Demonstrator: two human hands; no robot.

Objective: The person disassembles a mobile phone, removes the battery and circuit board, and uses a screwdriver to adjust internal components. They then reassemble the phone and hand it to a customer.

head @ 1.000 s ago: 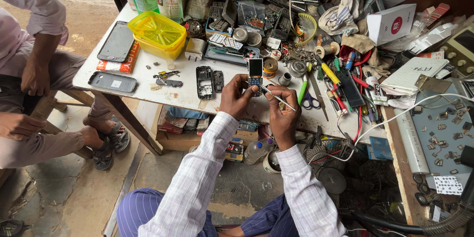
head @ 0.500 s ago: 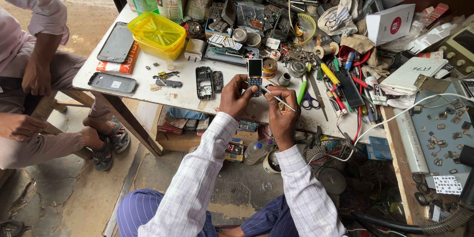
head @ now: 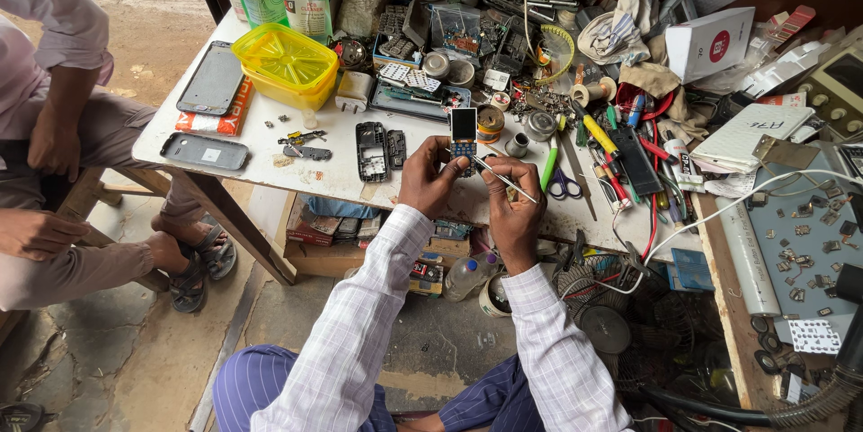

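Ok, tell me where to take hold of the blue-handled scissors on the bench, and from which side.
Grip the blue-handled scissors at the two finger loops, coming from the bench's near edge. The loops lie at that end beside the right hand, while the closed blades point away into the clutter of tools, so the handle end looks the freer approach.

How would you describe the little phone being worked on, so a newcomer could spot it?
On the white table, right of the yellow tub, the left hand holds a small phone upright. Unlike the flat dark phone shells beside it, it stands with its screen and keypad showing.
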